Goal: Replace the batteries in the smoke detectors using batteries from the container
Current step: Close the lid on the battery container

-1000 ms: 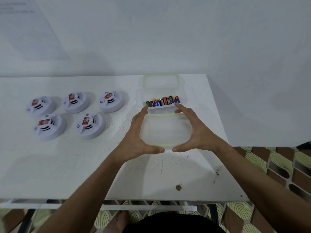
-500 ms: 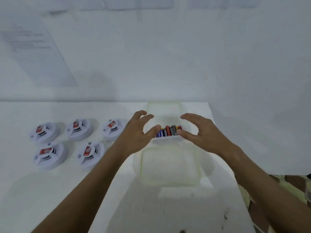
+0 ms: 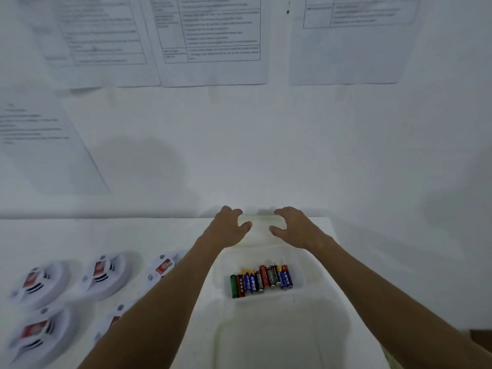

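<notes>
Since 0.5 s ago both hands have moved from beside the battery row to the far end of the container, and the view has tilted up, bringing more of the wall into frame.

Nearest: the container (image 3: 306,315), translucent plastic, sits on the white table (image 3: 93,235) directly in front of the person. Its near section shows no contents. Both forearms pass over it, one along each side.

Middle: the batteries (image 3: 261,280) lie side by side in one row inside the container's middle compartment, green at the left end, then red, blue and black. Neither hand touches them. Kept in a row, each cell is probably easy to pick out singly.

Left of the container: five smoke detectors (image 3: 103,275) lie on the table in two rows, white with red labels; some are blurred or partly behind the left arm. None looks opened yet.

Far: the left hand (image 3: 227,229) and right hand (image 3: 298,227) hover at the container's far section, which looks like a flipped-back lid (image 3: 259,222). Fingers on both are loosely curled and spread, holding nothing; contact with the lid cannot be determined. Judgement: they are placed to steady or fold the lid clear before a battery is taken.

Beyond: printed sheets (image 3: 210,38) hang on the wall, text illegible.
</notes>
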